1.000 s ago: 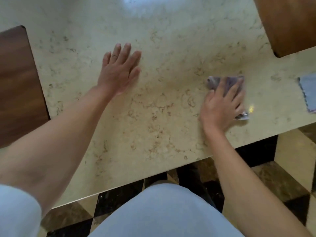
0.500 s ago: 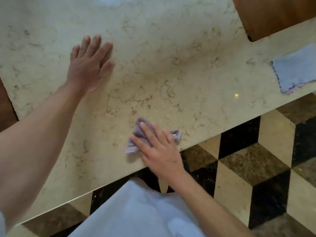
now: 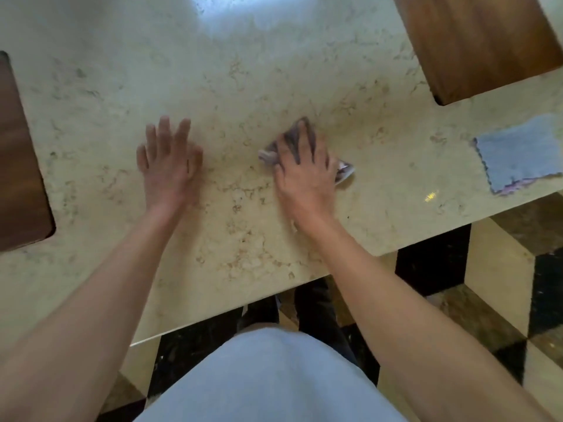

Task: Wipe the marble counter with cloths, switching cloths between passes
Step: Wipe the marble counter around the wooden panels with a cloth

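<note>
A cream marble counter (image 3: 243, 71) fills the upper half of the view. My right hand (image 3: 304, 172) lies palm down near the counter's middle, pressing a crumpled grey-purple cloth (image 3: 344, 172) whose ends stick out on both sides of the hand. My left hand (image 3: 170, 166) rests flat on the marble just to the left, fingers spread, holding nothing. A second cloth (image 3: 518, 150), light blue-grey and spread flat, lies at the counter's right edge, apart from both hands.
Dark wooden panels sit at the far right (image 3: 478, 41) and at the left edge (image 3: 18, 166) of the counter. The counter's near edge runs diagonally; below it is a floor (image 3: 502, 284) of black, cream and brown tiles.
My right hand slid the crumpled cloth from the near edge back up to the counter's middle, close to my left hand. The left hand stays flat on the marble.
</note>
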{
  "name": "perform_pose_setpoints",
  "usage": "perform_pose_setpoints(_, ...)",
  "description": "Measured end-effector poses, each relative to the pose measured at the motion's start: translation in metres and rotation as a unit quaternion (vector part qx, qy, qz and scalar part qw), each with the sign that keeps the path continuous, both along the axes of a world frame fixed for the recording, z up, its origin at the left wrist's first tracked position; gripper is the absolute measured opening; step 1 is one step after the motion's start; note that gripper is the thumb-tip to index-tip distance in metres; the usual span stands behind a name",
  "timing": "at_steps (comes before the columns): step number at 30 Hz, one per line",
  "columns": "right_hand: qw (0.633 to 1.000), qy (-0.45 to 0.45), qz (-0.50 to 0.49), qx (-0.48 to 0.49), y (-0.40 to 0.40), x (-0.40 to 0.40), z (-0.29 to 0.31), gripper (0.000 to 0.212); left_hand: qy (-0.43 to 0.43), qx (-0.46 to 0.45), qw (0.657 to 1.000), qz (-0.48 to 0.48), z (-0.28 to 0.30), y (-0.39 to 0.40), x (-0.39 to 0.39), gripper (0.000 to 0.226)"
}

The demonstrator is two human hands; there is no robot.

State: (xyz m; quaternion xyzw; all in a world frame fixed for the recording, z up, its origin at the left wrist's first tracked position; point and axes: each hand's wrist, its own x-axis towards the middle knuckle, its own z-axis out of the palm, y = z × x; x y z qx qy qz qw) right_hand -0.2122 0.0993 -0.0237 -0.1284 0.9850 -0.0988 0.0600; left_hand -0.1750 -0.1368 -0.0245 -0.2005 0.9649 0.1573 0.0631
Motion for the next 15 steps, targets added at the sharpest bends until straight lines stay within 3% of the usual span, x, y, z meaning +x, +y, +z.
perform_pose_setpoints(3, 0.982, 0.008, 0.188, -0.037, -0.012, 0.085, -0.004, 0.051, 0.010, -0.008, 0.996, 0.085, -0.002, 0.021, 0.074, 0.058)
perform_pose_setpoints(6, 0.967, 0.011, 0.253, -0.013, 0.047, 0.119, -0.002, 0.051, -0.025, -0.030, 0.995, 0.097, -0.005, 0.042, 0.135, 0.060)
perform_pose_setpoints(8, 0.985, 0.015, 0.166, 0.034, 0.090, 0.100, -0.007, 0.054, -0.030, -0.041, 0.996, 0.079, -0.011, 0.046, 0.149, 0.060)
perform_pose_setpoints(9, 0.996, -0.001, 0.078, 0.052, 0.103, 0.084, -0.008, 0.055, -0.032, -0.042, 0.995, 0.081, -0.012, 0.046, 0.148, 0.060)
perform_pose_setpoints(12, 0.986, -0.033, -0.160, 0.038, 0.093, 0.063, -0.006, 0.057, -0.047, -0.056, 0.994, 0.078, -0.014, 0.050, 0.148, 0.061)
perform_pose_setpoints(13, 0.985, -0.034, -0.164, 0.038, 0.079, 0.071, -0.007, 0.058, -0.055, -0.061, 0.994, 0.065, -0.016, 0.052, 0.152, 0.061)
perform_pose_setpoints(15, 0.994, -0.057, -0.076, 0.046, 0.046, 0.094, -0.010, 0.061, -0.066, -0.051, 0.995, 0.059, -0.019, 0.053, 0.157, 0.061)
